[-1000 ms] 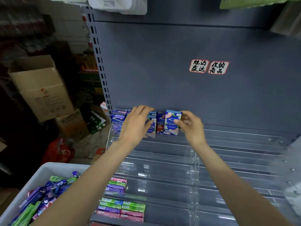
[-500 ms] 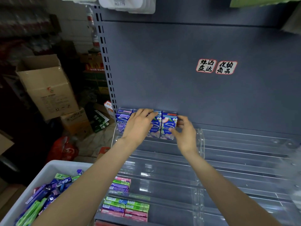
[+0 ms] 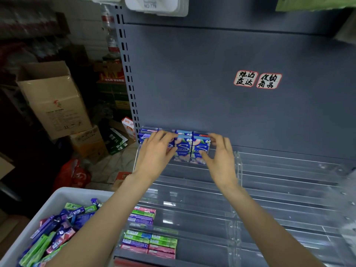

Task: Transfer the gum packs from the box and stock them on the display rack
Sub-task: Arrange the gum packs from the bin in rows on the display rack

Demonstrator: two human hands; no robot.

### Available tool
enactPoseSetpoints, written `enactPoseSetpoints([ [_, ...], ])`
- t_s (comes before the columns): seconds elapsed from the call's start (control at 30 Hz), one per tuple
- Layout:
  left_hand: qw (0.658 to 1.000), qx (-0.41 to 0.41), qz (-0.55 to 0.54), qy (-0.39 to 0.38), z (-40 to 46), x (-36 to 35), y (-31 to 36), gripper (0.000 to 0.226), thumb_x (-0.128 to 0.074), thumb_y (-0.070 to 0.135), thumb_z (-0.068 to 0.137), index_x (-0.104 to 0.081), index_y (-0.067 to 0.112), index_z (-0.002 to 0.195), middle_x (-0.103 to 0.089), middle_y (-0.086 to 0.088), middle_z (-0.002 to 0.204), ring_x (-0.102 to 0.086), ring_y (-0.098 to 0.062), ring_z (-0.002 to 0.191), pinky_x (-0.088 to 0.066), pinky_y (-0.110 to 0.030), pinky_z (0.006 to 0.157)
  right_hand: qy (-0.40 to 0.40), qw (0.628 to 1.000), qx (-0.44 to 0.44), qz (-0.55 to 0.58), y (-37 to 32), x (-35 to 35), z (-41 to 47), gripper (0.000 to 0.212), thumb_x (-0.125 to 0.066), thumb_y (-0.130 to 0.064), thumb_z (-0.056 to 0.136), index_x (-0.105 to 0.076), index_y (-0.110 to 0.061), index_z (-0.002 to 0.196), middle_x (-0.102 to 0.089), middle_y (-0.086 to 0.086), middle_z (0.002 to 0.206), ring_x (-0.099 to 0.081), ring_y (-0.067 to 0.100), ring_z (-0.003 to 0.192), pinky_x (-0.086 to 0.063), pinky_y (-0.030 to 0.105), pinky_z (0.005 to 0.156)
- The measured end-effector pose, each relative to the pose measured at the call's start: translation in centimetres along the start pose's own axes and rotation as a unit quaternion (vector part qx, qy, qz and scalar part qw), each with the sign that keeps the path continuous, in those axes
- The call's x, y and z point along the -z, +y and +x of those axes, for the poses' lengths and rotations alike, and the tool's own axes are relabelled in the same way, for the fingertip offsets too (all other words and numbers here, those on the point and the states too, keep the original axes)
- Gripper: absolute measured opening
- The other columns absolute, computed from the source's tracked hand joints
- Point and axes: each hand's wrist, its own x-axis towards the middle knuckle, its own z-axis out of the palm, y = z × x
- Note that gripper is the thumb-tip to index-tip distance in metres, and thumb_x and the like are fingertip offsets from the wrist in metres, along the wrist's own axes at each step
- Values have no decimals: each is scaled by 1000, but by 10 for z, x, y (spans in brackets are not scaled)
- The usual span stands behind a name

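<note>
1. At the centre of the frame, a row of blue gum packs [image 3: 182,146] stood upright on the top tier of the clear display rack [image 3: 289,189], against the grey back panel [image 3: 212,93].
2. The left hand [image 3: 154,155] lay flat over the left packs of that row, fingers spread and resting on their fronts.
3. The right hand [image 3: 219,157] sat at the right end of the row, thumb on the front of the last pack and fingers curled around its right side, loosely pinching it.
4. In the lower left of the frame, a white box [image 3: 63,195] held a loose heap of green, purple and pink gum packs.
5. Flat packs [image 3: 149,243] in green, purple and pink lay stacked on the lower rack tiers, bottom centre, just right of the box.
6. Two handwritten labels [image 3: 257,80] were stuck on the panel, upper right of the hands.
7. Cardboard cartons [image 3: 54,101] stood at the left of the frame.
</note>
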Motion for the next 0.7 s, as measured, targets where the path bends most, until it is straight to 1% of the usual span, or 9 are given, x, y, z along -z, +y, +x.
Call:
enactPoseSetpoints([
  [0.1,998,21,-53,8,-22,16,-15,30,-66,19,87,-62,16,116,-63,-3,107,-60,-22,97,-52,-38,78,-20,998,61,-3,-25,-9,-12,42,-67,-11,84,-53,-14,123,-48,2,117,-53,13,101,-38,16,87],
  [0.2,993,61,-105,0,-51,31,-40,24,-66,17,86,-63,18,110,-63,3,101,-62,-14,87,-53,-36,73,-74,993,85,28,-53,-31,-24,28,-64,-15,87,-59,-15,114,-51,-2,110,-53,6,86,-45,20,85],
  [0.3,987,118,-103,-26,-91,43,-81,16,-65,16,87,-65,16,103,-64,-1,95,-63,-22,82,-53,-38,70,-158,982,86,57,-77,-67,-43,19,-62,-12,87,-61,-12,107,-56,0,102,-55,6,81,-47,24,82],
  [0.37,981,160,-84,-65,-123,48,-117,14,-62,17,89,-64,13,103,-63,-6,97,-61,-27,88,-51,-39,72,-211,972,94,51,-93,-99,-62,22,-60,-12,89,-59,-11,111,-54,0,99,-56,10,83,-45,23,81],
  [0.47,964,226,-63,-124,-172,53,-175,18,-62,15,89,-64,12,107,-65,-7,104,-61,-26,96,-48,-33,77,-298,949,92,47,-113,-155,-94,28,-58,-11,89,-57,-10,117,-52,2,101,-56,13,85,-42,21,80],
  [0.53,952,258,-61,-153,-203,56,-213,18,-62,9,87,-67,8,104,-69,-10,103,-63,-29,96,-47,-32,78,-348,934,74,42,-125,-194,-112,29,-57,-10,89,-56,-8,118,-50,0,102,-54,11,86,-41,18,77],
  [0.6,942,277,-62,-181,-228,56,-250,14,-61,7,85,-69,1,94,-70,-15,97,-65,-32,91,-49,-34,77,-381,923,33,38,-133,-230,-127,29,-56,-9,90,-56,-6,119,-54,6,107,-58,17,91,-40,15,74],
  [0.63,938,282,-65,-192,-238,56,-268,13,-61,7,85,-69,-1,92,-70,-17,95,-66,-34,89,-49,-35,78,-396,918,10,30,-135,-246,-135,29,-56,-10,91,-56,-6,119,-56,9,110,-60,20,95,-42,18,77],
  [0.7,931,280,-72,-221,-255,53,-298,14,-62,5,85,-69,3,97,-69,-16,100,-64,-33,93,-48,-34,82,-425,905,-33,9,-135,-279,-151,32,-56,-11,91,-54,-5,122,-58,13,114,-60,25,101,-45,27,87],
])
